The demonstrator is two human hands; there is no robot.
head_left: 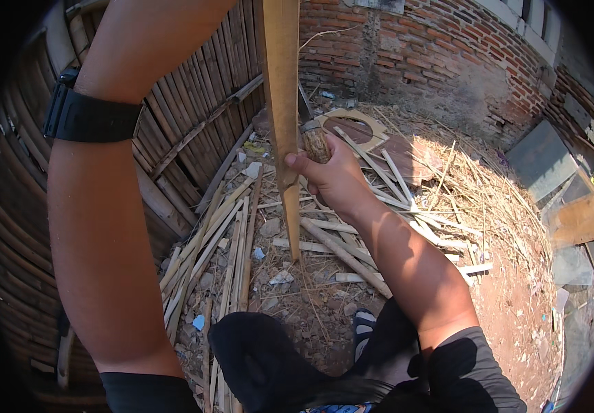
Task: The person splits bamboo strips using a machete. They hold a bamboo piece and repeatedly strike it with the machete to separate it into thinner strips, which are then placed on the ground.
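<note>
My right hand [338, 175] is closed round the wooden handle [317, 143] of a large knife. A narrow part of its metal blade [304, 104] shows above the handle, beside a long bamboo strip [282, 89]. That strip stands upright in front of me, its lower end tapering to a point just above or on the littered ground; I cannot tell which. My right thumb lies against the strip's near side. On the left, my forearm [107, 227] with a black wristband [94, 113] reaches up past the top edge, so my left hand is out of sight.
Split bamboo strips [238, 255] and shavings [469, 186] litter the ground with rubble. A bamboo fence [193, 117] stands close on the left, a brick wall [441, 55] at the back. Ahead lies a board with a round hole [377, 129]; grey sheets [541, 162] lean at right.
</note>
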